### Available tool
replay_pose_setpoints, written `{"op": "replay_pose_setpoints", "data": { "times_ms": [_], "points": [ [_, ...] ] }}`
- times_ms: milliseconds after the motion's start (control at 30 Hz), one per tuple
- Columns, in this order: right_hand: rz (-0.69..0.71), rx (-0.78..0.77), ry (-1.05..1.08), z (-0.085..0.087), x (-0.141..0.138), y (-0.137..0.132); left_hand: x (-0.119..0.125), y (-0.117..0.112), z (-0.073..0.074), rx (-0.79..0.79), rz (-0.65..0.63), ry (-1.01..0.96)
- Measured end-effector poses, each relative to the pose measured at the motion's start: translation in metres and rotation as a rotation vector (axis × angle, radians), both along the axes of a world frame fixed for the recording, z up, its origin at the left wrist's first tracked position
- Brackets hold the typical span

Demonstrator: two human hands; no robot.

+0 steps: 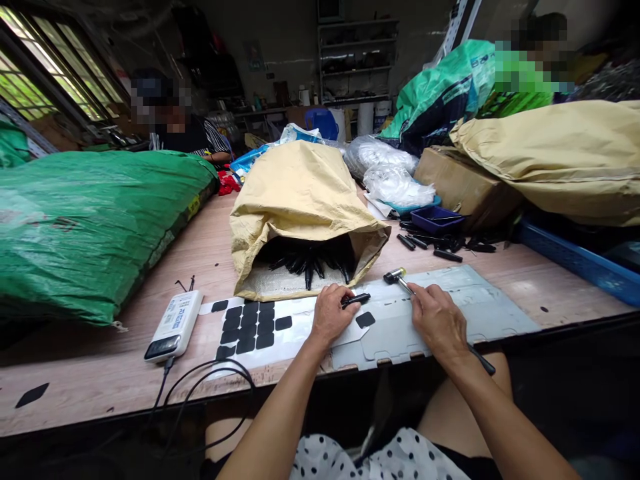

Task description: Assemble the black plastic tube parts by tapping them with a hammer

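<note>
My left hand (331, 313) is closed on a small black rod-shaped part (356, 299), holding it just above a grey metal plate (480, 303) on the wooden table. My right hand (436, 320) grips the handle of a small hammer (397, 275), whose head lies on the plate a little right of the part. A black pad (365, 319) sits on the plate between my hands. A white sheet with several black pads (249, 325) lies to the left. Behind my hands an open tan sack (300, 200) spills several black parts (310, 260).
A white power bank (175, 323) with a black cable lies at the left, beside a big green sack (85, 220). A blue tray (436, 217), loose black parts, a cardboard box (465, 187) and more sacks stand at the right. Two other people sit at the far side.
</note>
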State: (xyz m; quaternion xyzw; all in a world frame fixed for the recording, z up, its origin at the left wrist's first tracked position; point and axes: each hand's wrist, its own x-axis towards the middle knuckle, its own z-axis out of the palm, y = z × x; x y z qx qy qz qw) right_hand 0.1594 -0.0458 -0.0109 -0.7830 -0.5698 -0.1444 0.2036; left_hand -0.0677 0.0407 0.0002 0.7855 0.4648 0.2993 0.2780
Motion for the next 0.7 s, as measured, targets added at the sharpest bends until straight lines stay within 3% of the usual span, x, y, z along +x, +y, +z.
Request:
{"op": "replay_pose_setpoints", "data": {
  "times_ms": [467, 700],
  "points": [
    [-0.044, 0.003, -0.148, -0.0035, -0.0077, -0.0026, -0.0028, -0.0008, -0.002, 0.023, -0.033, 0.022],
    [-0.045, 0.006, -0.16, -0.0029, -0.0088, -0.0028, -0.0049, 0.0019, -0.0006, -0.049, -0.061, -0.064]
  ]
}}
